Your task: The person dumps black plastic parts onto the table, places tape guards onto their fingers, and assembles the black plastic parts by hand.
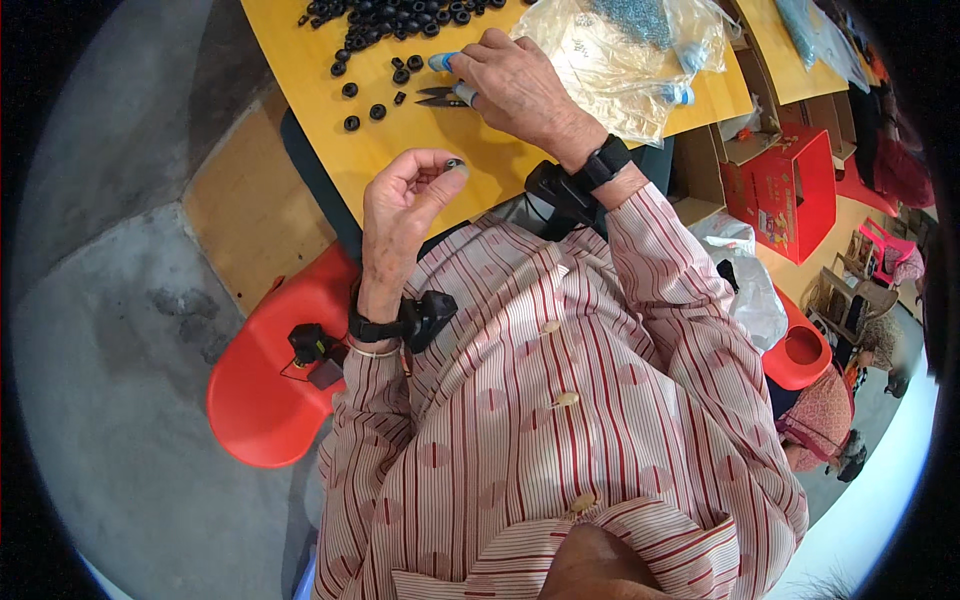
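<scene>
My left hand (398, 205) is raised just off the table's near edge. Its thumb and forefinger pinch a small black ring-shaped piece (453, 163). Further off and to the right, my right hand (525, 90) is low over the yellow table, with blue coverings on some fingertips. Its fingers are curled at a pair of small thread snips (438, 97), whose dark blades point left and stand apart. The handle end of the snips is hidden under the hand. Several loose black pieces (377, 111) lie left of the blades.
A heap of black round pieces (385, 20) covers the far part of the yellow table (300, 55). Crumpled clear plastic bags (610, 60) lie right of my right hand. A red box (795, 195) and cardboard stand further right. Red stools (270, 370) flank me.
</scene>
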A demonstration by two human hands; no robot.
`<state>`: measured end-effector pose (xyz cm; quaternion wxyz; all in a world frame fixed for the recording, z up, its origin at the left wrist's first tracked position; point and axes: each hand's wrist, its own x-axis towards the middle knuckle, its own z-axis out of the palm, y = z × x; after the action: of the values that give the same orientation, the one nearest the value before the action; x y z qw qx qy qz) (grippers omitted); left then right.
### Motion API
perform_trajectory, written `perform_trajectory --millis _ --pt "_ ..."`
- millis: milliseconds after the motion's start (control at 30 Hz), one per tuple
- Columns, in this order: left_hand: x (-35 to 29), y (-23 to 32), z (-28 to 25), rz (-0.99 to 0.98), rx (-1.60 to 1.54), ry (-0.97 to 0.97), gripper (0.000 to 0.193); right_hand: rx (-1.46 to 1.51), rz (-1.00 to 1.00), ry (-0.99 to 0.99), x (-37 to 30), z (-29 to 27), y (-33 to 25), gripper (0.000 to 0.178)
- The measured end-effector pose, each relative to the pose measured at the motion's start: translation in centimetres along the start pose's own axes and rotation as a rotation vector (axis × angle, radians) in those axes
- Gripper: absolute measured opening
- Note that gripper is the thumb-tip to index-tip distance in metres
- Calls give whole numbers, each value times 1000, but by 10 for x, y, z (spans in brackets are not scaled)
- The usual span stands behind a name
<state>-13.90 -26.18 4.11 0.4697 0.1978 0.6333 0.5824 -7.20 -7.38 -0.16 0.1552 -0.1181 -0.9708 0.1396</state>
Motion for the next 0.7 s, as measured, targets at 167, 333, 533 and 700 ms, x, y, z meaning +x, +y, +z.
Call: perform_trajectory --millis 167,333,533,700 --pt "0 -1 1 12 21 3 19 -106 63 -84 2 0 -7 27" --pt "3 1 3 38 -4 31 17 -65 94 -65 3 -3 -6 28" --pt "13 2 13 155 -146 190 16 1144 417 93 -17 -36 -17 38" --pt "22 9 29 286 -202 210 17 1678 498 178 -35 -42 -40 39"
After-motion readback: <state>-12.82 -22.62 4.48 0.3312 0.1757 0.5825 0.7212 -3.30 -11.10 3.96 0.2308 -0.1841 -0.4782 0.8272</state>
